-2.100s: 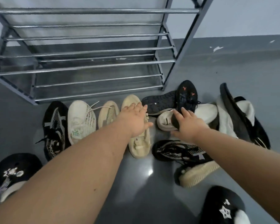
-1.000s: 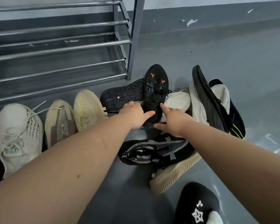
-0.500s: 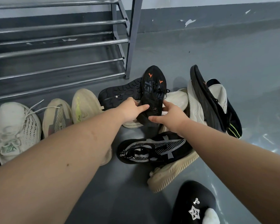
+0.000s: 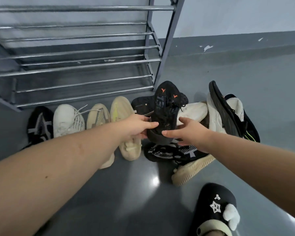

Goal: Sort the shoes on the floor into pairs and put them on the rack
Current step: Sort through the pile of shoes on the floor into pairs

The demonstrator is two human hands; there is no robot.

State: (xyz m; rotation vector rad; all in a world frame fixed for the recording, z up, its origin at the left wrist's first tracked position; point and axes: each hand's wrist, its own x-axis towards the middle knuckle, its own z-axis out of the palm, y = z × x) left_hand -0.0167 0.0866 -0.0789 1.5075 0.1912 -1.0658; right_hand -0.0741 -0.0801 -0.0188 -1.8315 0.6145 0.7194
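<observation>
Beige shoe (image 4: 107, 160) mostly hidden behind left forearm.

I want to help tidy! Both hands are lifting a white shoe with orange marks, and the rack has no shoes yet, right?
Not quite: the shoe that the left hand and right hand lift is black, not white. The head view shows its orange marks, and the rack holds no shoes.

**Knit, rubber, steel and a shiny floor**

The rack (image 4: 85, 68) is metal: round rails with a smooth, bright sheen and duller grey painted side frames. In front of the rack, the floor (image 4: 245, 86) is smooth grey with a glossy finish that throws back light. The black sneaker (image 4: 167, 106), right of the rack's corner post, is matt knit cloth. The white sneaker (image 4: 67, 120) below the rack's lowest rail is woven mesh with cloth laces. Far in front of the rack, the slipper (image 4: 215, 206) looks soft and matt, with a glittering star.
</observation>
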